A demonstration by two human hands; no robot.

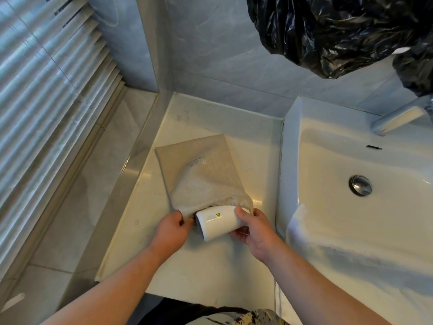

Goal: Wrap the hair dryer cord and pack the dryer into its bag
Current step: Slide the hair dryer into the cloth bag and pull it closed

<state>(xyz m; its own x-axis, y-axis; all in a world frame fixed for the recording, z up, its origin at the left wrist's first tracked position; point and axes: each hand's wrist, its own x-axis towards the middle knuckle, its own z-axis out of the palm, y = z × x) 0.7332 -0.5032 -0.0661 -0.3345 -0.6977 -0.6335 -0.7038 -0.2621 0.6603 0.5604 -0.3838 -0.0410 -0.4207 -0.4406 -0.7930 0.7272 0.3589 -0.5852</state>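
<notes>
We are sliding the dryer into its bag on the table.

On the pale stone table [210,266], just left of the white sink [290,137], lies our beige cloth bag [199,165]. It is flat at its far end and bulges near the mouth, which faces us. The white dryer [216,222] is partly inside, and its smooth barrel, with a small yellow warning mark, sticks out toward us. We judge the bag soft and limp, so its mouth needs holding apart at the hem. The dryer looks hard, glossy and rather slippery, best gripped round the barrel. Our right hand [255,228] curls round that barrel, thumb on top. Our left hand [169,227] pinches the edge of the bag's mouth. We cannot see the cord.
</notes>
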